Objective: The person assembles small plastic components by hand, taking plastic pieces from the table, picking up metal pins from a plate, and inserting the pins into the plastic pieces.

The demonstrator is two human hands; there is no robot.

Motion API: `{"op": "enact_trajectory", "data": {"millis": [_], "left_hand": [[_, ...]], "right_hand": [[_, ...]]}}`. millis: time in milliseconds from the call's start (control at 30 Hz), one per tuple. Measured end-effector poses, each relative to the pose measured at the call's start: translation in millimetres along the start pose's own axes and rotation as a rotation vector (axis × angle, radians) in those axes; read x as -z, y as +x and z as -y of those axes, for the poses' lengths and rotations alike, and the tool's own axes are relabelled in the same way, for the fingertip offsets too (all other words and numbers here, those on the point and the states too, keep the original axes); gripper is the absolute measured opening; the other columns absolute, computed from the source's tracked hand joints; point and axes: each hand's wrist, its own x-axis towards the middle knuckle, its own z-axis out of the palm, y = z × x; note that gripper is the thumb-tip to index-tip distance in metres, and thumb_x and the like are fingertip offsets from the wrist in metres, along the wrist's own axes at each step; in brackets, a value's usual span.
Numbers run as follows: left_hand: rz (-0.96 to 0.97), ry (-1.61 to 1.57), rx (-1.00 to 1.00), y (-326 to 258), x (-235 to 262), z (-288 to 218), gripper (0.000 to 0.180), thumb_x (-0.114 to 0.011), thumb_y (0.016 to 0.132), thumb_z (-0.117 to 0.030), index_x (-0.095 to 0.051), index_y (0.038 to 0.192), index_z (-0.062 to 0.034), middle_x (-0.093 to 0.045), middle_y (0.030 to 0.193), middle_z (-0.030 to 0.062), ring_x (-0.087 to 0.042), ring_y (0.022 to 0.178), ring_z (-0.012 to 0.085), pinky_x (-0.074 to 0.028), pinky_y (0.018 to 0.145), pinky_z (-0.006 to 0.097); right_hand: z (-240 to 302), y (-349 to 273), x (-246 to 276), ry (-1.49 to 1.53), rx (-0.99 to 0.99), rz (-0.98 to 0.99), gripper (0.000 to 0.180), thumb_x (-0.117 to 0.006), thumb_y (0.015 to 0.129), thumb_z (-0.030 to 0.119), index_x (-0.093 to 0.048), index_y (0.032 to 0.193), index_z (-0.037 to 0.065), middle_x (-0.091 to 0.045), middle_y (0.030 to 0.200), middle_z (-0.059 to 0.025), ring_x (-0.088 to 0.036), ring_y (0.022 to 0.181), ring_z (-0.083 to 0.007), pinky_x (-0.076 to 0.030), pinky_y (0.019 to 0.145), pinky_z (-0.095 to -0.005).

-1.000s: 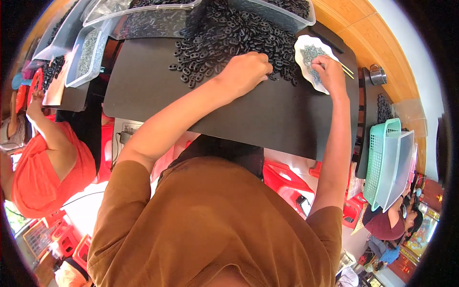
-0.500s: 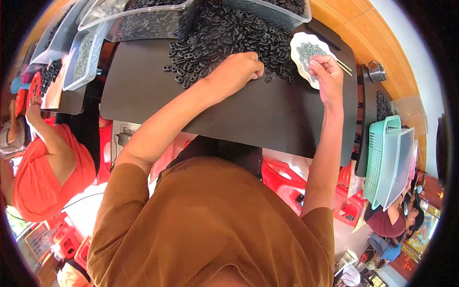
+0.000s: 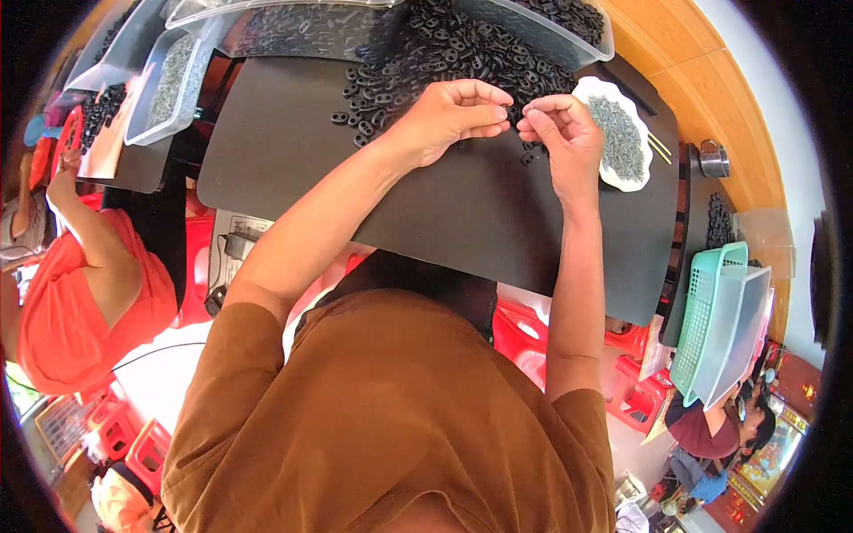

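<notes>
You can see small dark marks [image 3: 256, 226] on the pale, flat thing [image 3: 233, 224] under your table [image 3: 444, 209], and blurry yellow marks [image 3: 741, 507] on the red panel [image 3: 734, 513] at your right. You can't read either one.

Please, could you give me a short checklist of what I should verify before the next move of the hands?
1. Both hands visible: ok; left hand and right hand are close together over the dark table.
2. Thing held by each hand: cannot tell; too small against the black pile.
3. White dish supplied: ok; small grey pieces lie in it.
4. All black pieces inside the pile: not ok; one lies at its left edge, apart.
5. Yellow sticks away from the hands: ok; at the dish's right side.
</notes>
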Motion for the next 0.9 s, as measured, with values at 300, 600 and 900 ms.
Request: {"op": "enact_trajectory", "data": {"millis": [300, 600, 900], "left_hand": [[-0.003, 0.261, -0.121, 3.4, 3.7, 0.7, 0.022, -0.068, 0.085, -0.006, -0.063, 0.105, 0.0006, -0.068, 0.094, 0.0076, -0.066, 0.086, 0.0144, -0.054, 0.079, 0.026], [0.004, 0.384, -0.137, 1.0, 2.0, -0.1, 0.023, -0.068, 0.082, -0.004, -0.063, 0.104, 0.0021, -0.068, 0.092, 0.0083, -0.066, 0.085, 0.0128, -0.053, 0.077, 0.026], [0.003, 0.414, -0.151, 2.2, 2.4, 0.7, 0.021, -0.068, 0.081, -0.003, -0.063, 0.102, 0.0014, -0.068, 0.091, 0.0066, -0.065, 0.084, 0.0111, -0.053, 0.077, 0.025]], "right_hand": [[-3.6, -1.1, -0.6, -0.138, -0.027, 0.039, 0.012, -0.064, 0.084, -0.002, -0.062, 0.096, 0.001, -0.067, 0.088, -0.0053, -0.064, 0.079, -0.0105, -0.052, 0.071, -0.0236], [-4.3, -2.9, -1.5, -0.293, 0.032, 0.029, 0.014, -0.067, 0.081, -0.004, -0.061, 0.091, 0.001, -0.068, 0.085, -0.0033, -0.063, 0.079, -0.0089, -0.051, 0.072, -0.023], [-5.4, -1.7, -2.5, -0.403, 0.095, 0.03, 0.013, -0.068, 0.081, -0.002, -0.062, 0.091, 0.004, -0.068, 0.083, -0.0019, -0.063, 0.078, -0.008, -0.051, 0.07, -0.0225]]}}
